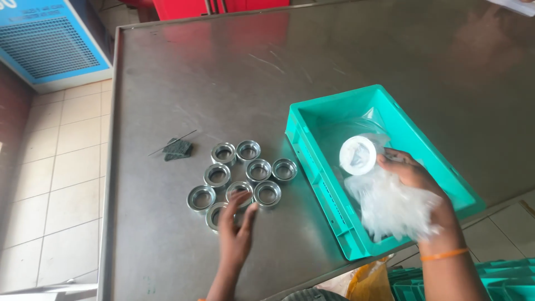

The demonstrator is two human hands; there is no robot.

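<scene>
Several shiny metal rings (247,170) lie clustered on a steel table (167,83). My left hand (237,231) reaches over the nearest rings with fingers apart, fingertips touching a ring at the cluster's front. My right hand (415,181) is over a teal plastic crate (384,97), gripping a clear plastic bag (393,209) with a ring-shaped part (358,155) wrapped in plastic at its top. An orange band sits on my right wrist.
A small dark grey pad (178,149) with a thin rod across it lies left of the rings. A blue-and-white machine (47,42) stands on the tiled floor at far left. More teal crates (479,276) are stacked below the table's near edge.
</scene>
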